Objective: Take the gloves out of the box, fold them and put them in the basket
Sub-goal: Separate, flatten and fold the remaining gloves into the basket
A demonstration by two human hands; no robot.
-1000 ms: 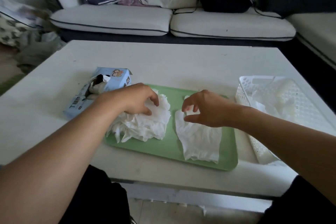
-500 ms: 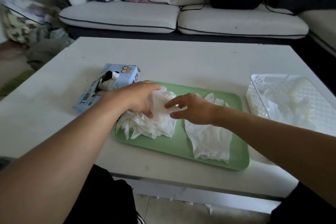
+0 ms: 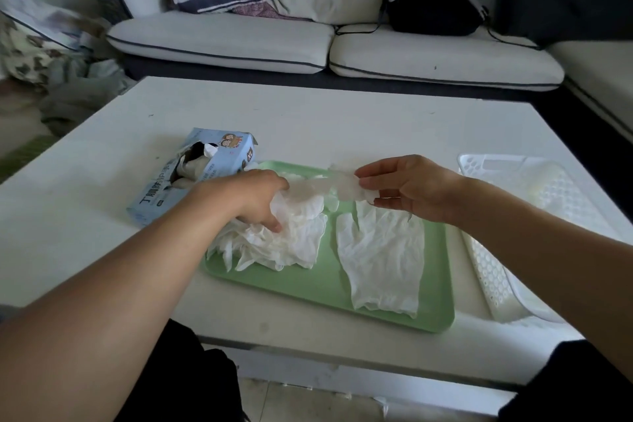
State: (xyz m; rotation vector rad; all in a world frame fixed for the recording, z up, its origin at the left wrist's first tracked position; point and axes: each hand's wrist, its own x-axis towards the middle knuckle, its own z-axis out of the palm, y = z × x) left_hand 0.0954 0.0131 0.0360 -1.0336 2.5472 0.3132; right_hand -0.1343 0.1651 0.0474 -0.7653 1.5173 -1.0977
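Flat glove [image 3: 380, 264]: spread on green tray [image 3: 318, 288], nearest edge of counter [image 3: 342, 120], unfolded. Pile of gloves [image 3: 274, 243]: left side of tray, held down under left hand [image 3: 255, 197], fingers curled into it. One glove [image 3: 337, 183]: stretched in air, pinched by right hand [image 3: 411, 187]. Basket [image 3: 493, 281]: right, some pale pieces inside. Box [image 3: 191, 178]: beyond, torn open, gloves remaining. Folding mostly outstanding, by appearance.

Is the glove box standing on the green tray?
No, the glove box lies on the white table, left of the tray.
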